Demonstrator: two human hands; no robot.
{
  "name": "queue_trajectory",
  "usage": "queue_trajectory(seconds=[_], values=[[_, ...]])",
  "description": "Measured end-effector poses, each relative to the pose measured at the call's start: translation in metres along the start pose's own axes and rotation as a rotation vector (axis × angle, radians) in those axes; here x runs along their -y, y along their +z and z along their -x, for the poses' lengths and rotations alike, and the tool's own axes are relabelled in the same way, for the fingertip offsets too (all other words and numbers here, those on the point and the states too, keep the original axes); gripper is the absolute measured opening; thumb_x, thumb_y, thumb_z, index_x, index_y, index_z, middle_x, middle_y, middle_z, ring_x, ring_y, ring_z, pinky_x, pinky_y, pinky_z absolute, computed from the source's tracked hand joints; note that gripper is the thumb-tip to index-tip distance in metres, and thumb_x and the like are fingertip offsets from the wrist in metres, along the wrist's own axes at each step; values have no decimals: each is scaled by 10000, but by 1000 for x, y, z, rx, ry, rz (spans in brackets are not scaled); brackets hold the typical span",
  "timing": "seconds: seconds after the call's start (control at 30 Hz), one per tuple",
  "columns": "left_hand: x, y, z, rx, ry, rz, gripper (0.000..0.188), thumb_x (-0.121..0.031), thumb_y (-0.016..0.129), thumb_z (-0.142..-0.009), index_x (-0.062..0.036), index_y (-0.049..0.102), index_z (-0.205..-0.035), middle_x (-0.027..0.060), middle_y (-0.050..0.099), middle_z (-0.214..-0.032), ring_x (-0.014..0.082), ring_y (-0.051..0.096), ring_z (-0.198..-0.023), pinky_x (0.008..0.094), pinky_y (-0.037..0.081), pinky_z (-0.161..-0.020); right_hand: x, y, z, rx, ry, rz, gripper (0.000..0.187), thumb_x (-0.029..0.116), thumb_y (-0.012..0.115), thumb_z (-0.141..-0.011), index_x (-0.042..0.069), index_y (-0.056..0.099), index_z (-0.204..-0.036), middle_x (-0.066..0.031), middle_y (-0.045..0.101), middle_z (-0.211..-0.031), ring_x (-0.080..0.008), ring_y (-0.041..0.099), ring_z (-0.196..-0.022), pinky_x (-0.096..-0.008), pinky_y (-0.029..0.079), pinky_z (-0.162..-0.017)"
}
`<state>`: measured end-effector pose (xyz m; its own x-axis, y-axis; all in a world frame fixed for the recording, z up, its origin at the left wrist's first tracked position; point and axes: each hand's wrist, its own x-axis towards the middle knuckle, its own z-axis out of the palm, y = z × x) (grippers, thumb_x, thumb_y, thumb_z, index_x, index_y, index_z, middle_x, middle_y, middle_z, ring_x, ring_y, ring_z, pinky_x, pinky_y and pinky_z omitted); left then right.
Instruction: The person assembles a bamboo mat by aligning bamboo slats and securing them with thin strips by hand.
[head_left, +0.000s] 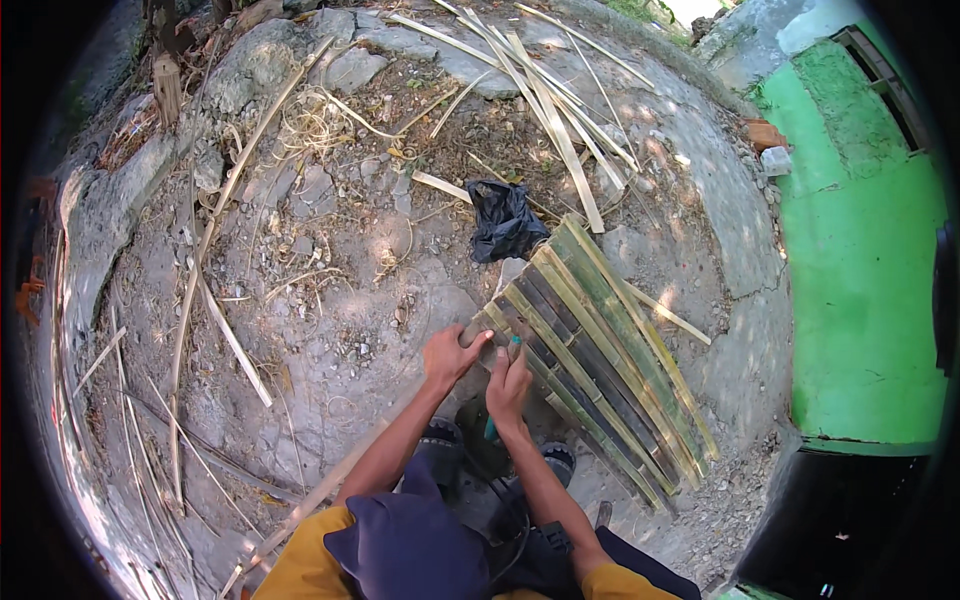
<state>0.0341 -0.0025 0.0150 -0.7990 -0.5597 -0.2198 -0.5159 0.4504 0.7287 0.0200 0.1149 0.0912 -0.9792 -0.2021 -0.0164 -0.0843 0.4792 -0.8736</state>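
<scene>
Head view: the bamboo slat panel [606,362] lies at a slant on the ground [395,290], in front of the person and to the right, its slats side by side and running from upper left to lower right. Slat colours range from yellow-green to dark brown. The left hand [452,355] is positioned at the left corner of the panel, thumb pointing toward the right hand [508,388]; whether its fingers are closed around the edge cannot be told. The right hand is just beside it, clenched around a teal object [516,342] that shows above the fist; its type is too small to identify. A crumpled black plastic bag [503,220] lies near the upper end of the panel. Beyond it, a bundle of pale split strips [558,130] is spread on the ground, with some strips crossing. To the left, a long pale strip [212,232] lies well apart from the panel. Dark footwear [558,462] is visible below the hands. A green wall [862,290] stands at the right.
</scene>
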Motion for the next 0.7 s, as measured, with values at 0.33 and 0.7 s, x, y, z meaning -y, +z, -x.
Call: queue_trajectory(seconds=[0.33,0.7], values=[[-7,-6,-2,53,-36,68,707,-727,647,-804,-24,717,-840,213,689,-771,419,676,-762,500,507,-659,-12,7,7,-27,-29,40,316,198,487,-1042,-82,516,-1186,-346,643,-867,-538,624,-886,-569,462,-671],[-9,-5,-5,77,-49,-1,710,-724,656,-802,-15,702,-795,214,690,-769,415,678,-754,499,512,-656,-17,-12,3,-29,-85,68,326,218,483,-1043,-81,514,-1168,-344,646,-865,-542,621,-864,-597,447,-661]])
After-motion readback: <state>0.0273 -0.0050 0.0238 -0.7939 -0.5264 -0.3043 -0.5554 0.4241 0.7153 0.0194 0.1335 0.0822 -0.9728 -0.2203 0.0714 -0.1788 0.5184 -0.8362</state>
